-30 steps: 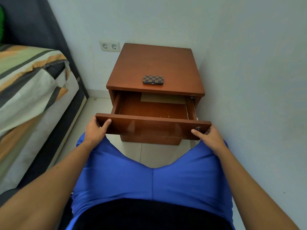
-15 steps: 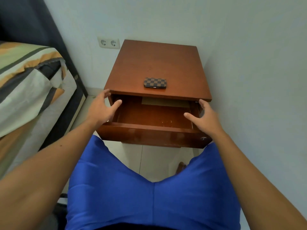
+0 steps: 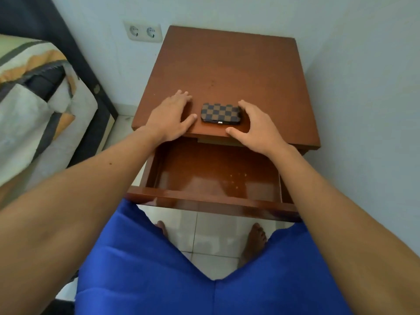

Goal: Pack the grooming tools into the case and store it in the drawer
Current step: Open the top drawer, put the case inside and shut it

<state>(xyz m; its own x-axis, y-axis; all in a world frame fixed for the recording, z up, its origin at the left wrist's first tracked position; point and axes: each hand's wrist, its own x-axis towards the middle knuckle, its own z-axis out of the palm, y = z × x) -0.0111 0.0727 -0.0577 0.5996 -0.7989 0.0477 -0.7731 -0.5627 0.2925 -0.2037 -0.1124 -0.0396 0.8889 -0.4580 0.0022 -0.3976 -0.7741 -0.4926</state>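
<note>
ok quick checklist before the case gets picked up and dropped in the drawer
1. Drawer pulled open: ok.
2. Visible drawer floor free of items: ok.
3. Checkered case lying closed on the nightstand top: ok.
4. All tools inside the case: cannot tell.
5. Right hand at the case's right end, left hand open beside its left end: ok.
6. Case actually gripped: not ok, neither hand has closed on it.

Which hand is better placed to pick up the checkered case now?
Probably the right hand: its fingers already curl against the checkered case, thumb near the front edge. The left hand lies flat beside it, apart.
</note>
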